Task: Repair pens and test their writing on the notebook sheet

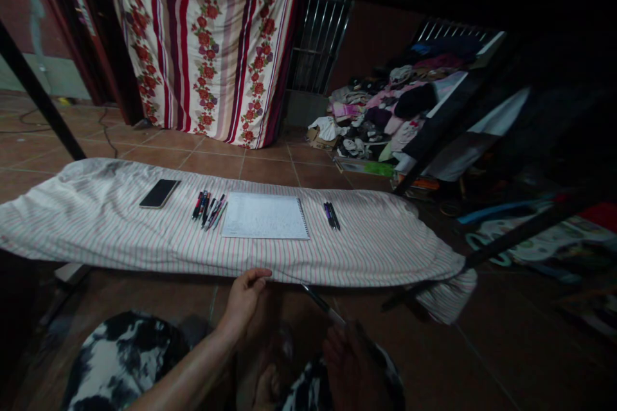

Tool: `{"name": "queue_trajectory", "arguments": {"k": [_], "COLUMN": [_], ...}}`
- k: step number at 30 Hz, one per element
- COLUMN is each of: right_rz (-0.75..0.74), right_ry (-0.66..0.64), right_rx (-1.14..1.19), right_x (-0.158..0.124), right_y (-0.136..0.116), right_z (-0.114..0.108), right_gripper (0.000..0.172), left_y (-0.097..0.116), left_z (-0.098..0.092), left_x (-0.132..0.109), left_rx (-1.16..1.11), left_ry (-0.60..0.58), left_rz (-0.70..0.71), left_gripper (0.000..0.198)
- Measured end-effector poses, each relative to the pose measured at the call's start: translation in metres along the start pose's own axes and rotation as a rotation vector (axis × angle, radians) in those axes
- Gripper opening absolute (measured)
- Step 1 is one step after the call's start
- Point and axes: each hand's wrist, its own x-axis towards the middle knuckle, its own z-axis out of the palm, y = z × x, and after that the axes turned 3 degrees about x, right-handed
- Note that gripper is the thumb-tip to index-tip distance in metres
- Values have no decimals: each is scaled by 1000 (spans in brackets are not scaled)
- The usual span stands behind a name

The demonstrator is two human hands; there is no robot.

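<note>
In the head view my left hand [245, 300] hovers just before the front edge of the cloth-covered bench, thumb and index finger pinched together. Whatever may be between those fingertips is too small to make out. My right hand [340, 350], lower and in shadow, is closed around a pen [318, 301] whose dark end points up and left toward the bench. Beyond my hands lies an open spiral notebook [265, 215] with faint writing on its page. Several pens [209, 210] lie in a cluster left of it, and a few more pens [331, 216] lie on its right.
A striped cloth [380, 250] covers the low bench. A phone [160, 194] rests at its left. Dark metal bars [429, 141] slant up at both sides. Behind are a floral curtain [207, 45], a heap of clothes [380, 109] and a tiled floor [270, 164].
</note>
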Motion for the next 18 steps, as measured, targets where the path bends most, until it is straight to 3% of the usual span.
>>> {"name": "queue_trajectory", "arguments": {"k": [7, 11, 18], "right_rz": [256, 288, 267], "right_ry": [-80, -54, -113], "right_rx": [397, 379, 254], "right_x": [29, 48, 84], "right_y": [0, 1, -4], "right_z": [-2, 4, 61], "right_gripper": [12, 21, 24], "left_y": [-39, -55, -67], "left_z": [-16, -26, -52], "left_x": [79, 111, 140], "left_rx": [377, 561, 737], "left_ry": [126, 118, 5], "left_rz": [338, 463, 614], "left_gripper": [20, 21, 23]}}
